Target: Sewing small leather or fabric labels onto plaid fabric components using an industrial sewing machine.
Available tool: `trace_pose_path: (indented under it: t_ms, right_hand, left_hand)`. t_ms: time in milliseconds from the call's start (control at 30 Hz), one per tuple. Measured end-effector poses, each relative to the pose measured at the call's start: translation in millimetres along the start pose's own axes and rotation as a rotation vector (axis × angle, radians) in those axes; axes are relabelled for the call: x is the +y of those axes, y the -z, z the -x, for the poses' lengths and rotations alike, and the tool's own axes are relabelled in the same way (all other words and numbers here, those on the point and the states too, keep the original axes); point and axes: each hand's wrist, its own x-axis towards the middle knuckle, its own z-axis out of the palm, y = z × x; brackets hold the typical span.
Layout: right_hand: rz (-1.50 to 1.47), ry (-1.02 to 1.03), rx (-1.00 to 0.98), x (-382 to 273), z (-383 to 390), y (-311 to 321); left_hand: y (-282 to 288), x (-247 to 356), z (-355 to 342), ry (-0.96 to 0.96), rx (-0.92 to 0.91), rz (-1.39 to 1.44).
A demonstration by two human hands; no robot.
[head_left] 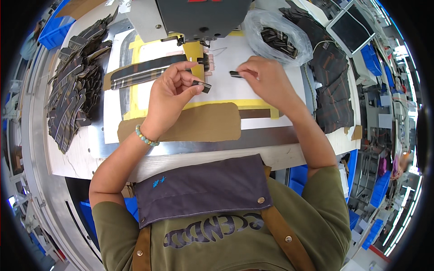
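My left hand (174, 88) pinches a small dark folded fabric tab (202, 86) between thumb and finger, its other fingers curled. My right hand (260, 79), to the right, grips a second small dark piece (233, 73) at the fingertips. A long plaid fabric strip (135, 74) lies across the white, yellow-taped work sheet (262, 110), partly behind my left hand. The sewing machine head (192, 20) stands above, with small pink guides (209, 65) near its foot. A brown cardboard piece (199, 124) lies below my hands.
Piles of plaid cut pieces (77, 86) lie at the left, with more dark plaid fabric (332, 92) at the right. A clear bag (255, 27) of small dark pieces sits at the back right, near a tablet-like screen (350, 29). Blue bins (54, 36) stand beyond the table edges.
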Motion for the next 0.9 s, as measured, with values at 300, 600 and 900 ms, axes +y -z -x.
trace_pose_path:
  t_ms: [300,600,900]
  right_hand:
    - [-0.307,0.19,-0.051,-50.6,-13.7,-15.7]
    - [-0.818,-0.207,-0.094,-64.6,2.8,-37.2]
    - [-0.638,-0.19,-0.278,-50.5,10.6,-25.0]
  left_hand:
    - [-4.6,7.8,2.6,-0.196,-0.025,-0.289]
    - [7.7,-11.3,8.6,-0.038,-0.089,-0.219]
    - [8.7,-6.8,9.8,0.168,-0.254,-0.199]
